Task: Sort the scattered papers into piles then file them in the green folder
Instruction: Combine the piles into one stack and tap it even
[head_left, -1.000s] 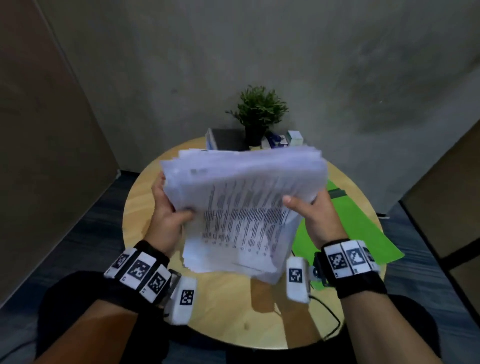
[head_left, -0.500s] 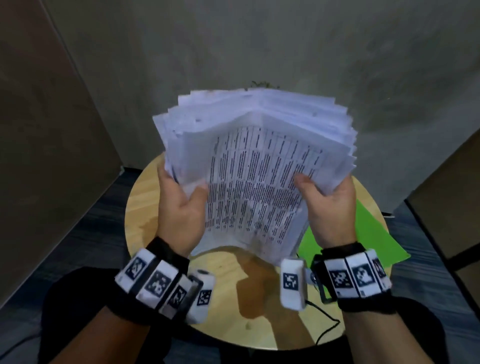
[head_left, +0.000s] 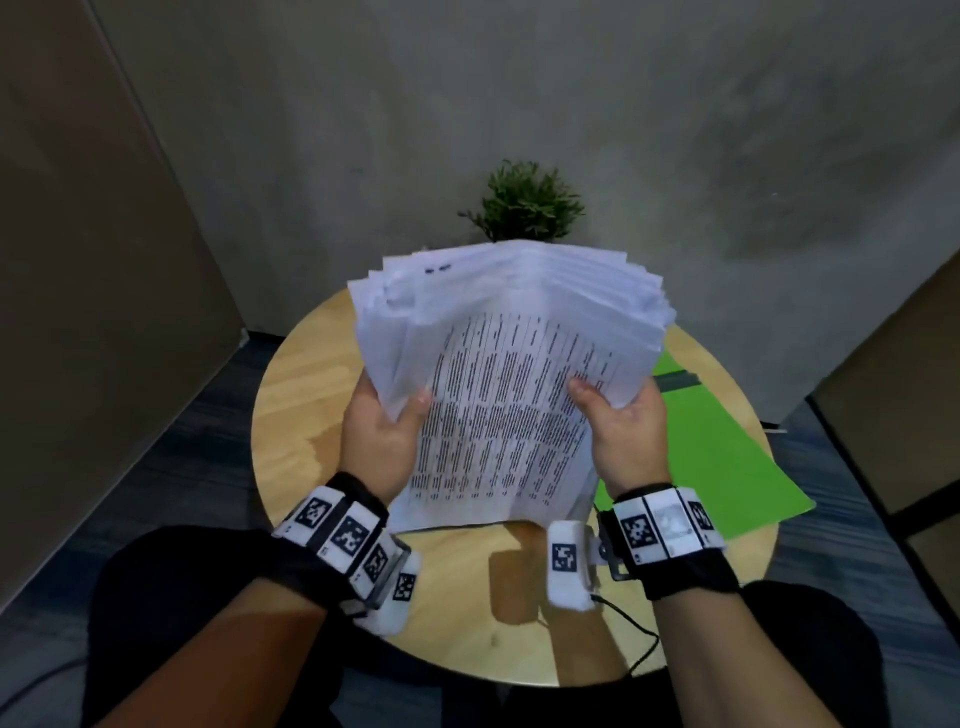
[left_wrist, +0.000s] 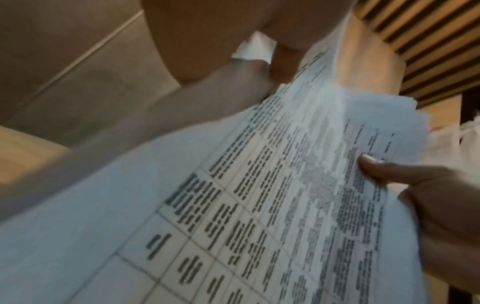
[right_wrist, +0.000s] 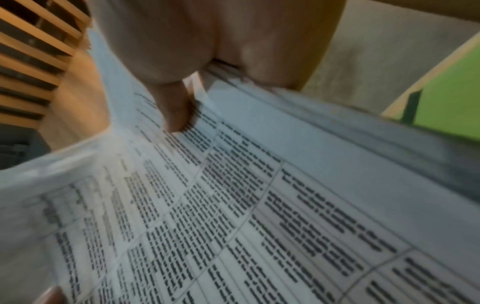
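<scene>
A thick stack of printed papers (head_left: 509, 384) stands almost upright above the round wooden table (head_left: 306, 384), its top edges fanned out. My left hand (head_left: 384, 441) grips the stack's left side, thumb on the front sheet. My right hand (head_left: 623, 436) grips the right side in the same way. The front sheet (left_wrist: 259, 205) carries a table of dark text, and my right thumb (right_wrist: 176, 115) presses on the printed sheet (right_wrist: 233, 205). The green folder (head_left: 727, 457) lies open on the table to the right, partly hidden behind the stack and my right hand.
A small potted plant (head_left: 524, 202) stands at the table's far edge, behind the papers. Grey and brown wall panels close in on three sides. A black cable (head_left: 639, 639) runs off the table's near right edge. My dark-clothed legs sit below the table.
The stack rose and tipped upright half a second ago, hiding the plant. Now it sits lower again with the plant showing above it. Both hands keep their grip.
</scene>
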